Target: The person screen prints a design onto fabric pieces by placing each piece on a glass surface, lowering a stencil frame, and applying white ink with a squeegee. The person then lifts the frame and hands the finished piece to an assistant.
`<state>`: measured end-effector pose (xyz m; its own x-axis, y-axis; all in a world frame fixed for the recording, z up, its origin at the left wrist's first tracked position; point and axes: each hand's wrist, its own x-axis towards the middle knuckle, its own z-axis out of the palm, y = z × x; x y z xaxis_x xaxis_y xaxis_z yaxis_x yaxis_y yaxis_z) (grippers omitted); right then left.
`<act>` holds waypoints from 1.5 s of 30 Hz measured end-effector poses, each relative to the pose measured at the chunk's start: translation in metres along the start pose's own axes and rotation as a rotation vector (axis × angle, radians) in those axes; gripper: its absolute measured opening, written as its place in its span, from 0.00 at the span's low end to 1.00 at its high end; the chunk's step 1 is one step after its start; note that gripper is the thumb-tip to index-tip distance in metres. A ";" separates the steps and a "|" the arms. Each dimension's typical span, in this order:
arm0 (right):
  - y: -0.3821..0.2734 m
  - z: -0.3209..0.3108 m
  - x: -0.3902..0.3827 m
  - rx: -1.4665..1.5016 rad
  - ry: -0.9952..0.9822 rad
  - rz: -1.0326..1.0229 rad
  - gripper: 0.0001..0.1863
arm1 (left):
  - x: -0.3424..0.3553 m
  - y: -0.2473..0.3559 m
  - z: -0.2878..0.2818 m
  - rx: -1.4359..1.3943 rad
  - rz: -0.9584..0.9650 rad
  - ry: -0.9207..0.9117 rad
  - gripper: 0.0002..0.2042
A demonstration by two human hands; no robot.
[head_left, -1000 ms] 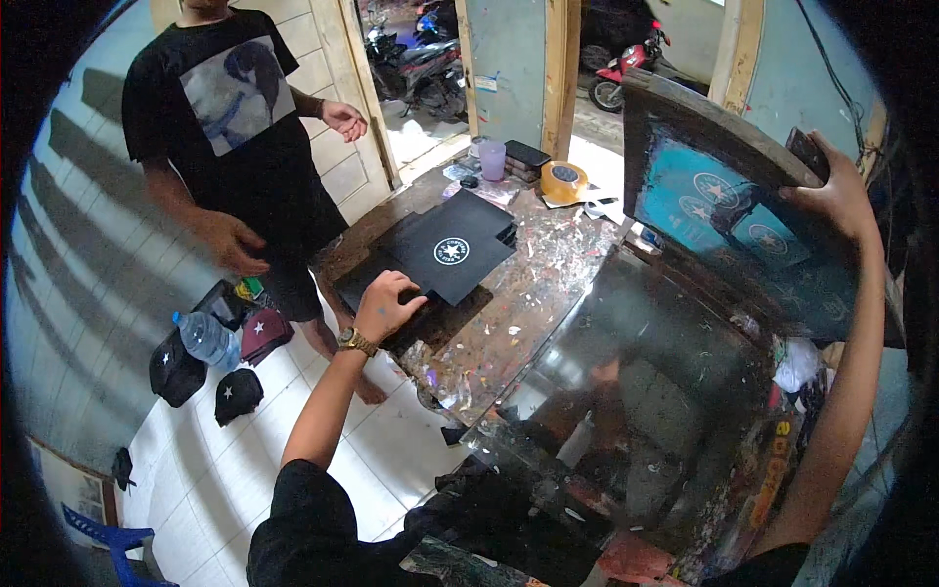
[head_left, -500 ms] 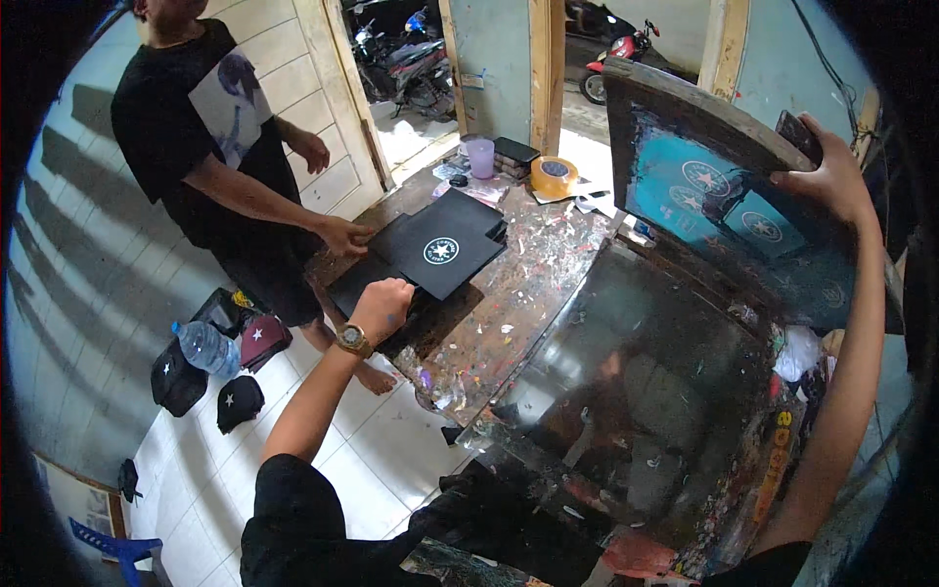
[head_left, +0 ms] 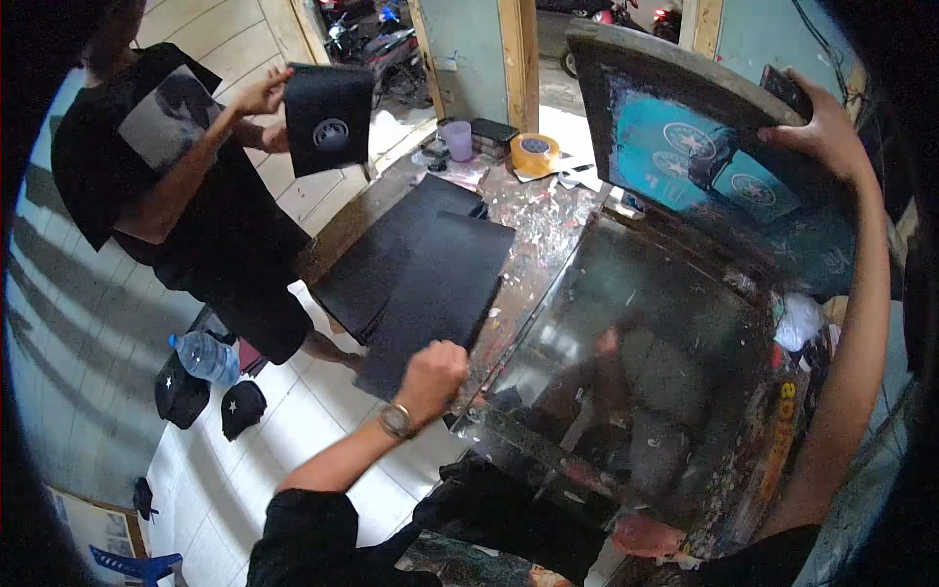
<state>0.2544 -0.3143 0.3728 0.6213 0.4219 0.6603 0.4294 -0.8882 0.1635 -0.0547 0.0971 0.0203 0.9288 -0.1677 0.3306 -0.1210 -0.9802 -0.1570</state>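
My left hand (head_left: 435, 377), a watch on its wrist, is closed on the near end of a plain black sheet (head_left: 455, 259). That sheet slants over other flat black sheets (head_left: 377, 245) on the paint-spattered table. On the right, my right hand (head_left: 827, 132) grips the upper corner of a tilted-up screen-printing frame (head_left: 675, 127), whose teal mesh carries round star emblems. Below the raised frame lies a dark glossy printing surface (head_left: 636, 362). Across the table, a person's hands hold up a black sheet with a round pale emblem (head_left: 331, 132).
At the table's far end stand a purple cup (head_left: 457, 140) and a roll of orange-yellow tape (head_left: 535, 154). Black caps (head_left: 244, 409) and a large water bottle (head_left: 205, 358) sit on the tiled floor at left. A white plastic bag (head_left: 799, 323) lies beside the printing surface.
The emblem-printed sheet has gone from the table into the other person's raised hands. My left hand has moved nearer and right, now with a plain black sheet. My right hand stays on the frame.
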 end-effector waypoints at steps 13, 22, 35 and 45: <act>0.056 0.038 0.016 0.053 -0.026 -0.093 0.60 | -0.031 0.080 -0.009 -0.246 -0.318 0.039 0.14; 0.043 0.000 0.011 0.151 -0.131 0.051 0.60 | -0.094 -0.051 0.033 -0.785 -0.993 -0.480 0.23; -0.010 -0.026 0.008 0.033 -0.160 0.071 0.65 | -0.037 -0.012 0.041 -0.778 -0.528 -0.038 0.13; -0.015 -0.032 0.004 0.152 -0.204 0.012 0.69 | 0.114 0.141 0.074 -0.816 -0.369 -0.071 0.13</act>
<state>0.2297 -0.3053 0.3964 0.7397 0.4534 0.4973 0.5053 -0.8622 0.0344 0.0600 -0.0521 -0.0326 0.9741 0.1530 0.1662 0.0033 -0.7452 0.6668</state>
